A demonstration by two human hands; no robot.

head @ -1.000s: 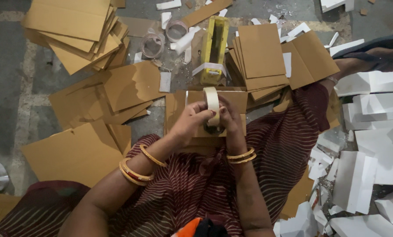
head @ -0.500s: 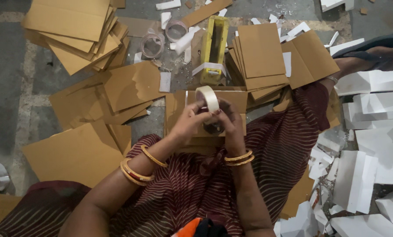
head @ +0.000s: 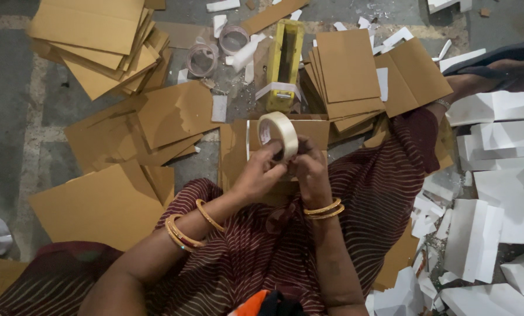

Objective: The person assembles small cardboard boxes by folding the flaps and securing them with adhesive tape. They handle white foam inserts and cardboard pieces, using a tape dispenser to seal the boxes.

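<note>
A roll of pale tape (head: 278,134) is held up over my lap, tilted on edge. My left hand (head: 260,174) grips its lower left side and my right hand (head: 309,170) holds it from the right, fingers curled at the roll's rim. Under the hands lies a folded brown cardboard piece (head: 238,146) resting on my lap. Gold bangles sit on both wrists.
Stacks of brown cardboard sheets (head: 104,44) lie at the top left, more sheets (head: 350,70) at the top middle. A yellow tape dispenser (head: 285,58) stands ahead, with two clear tape rolls (head: 202,58) beside it. White foam pieces (head: 484,234) pile up on the right. A sandalled foot (head: 507,70) lies far right.
The tape roll has turned from edge-on to tilted, showing its open face, and shifted a little upward. Both hands stay on it above the cardboard.
</note>
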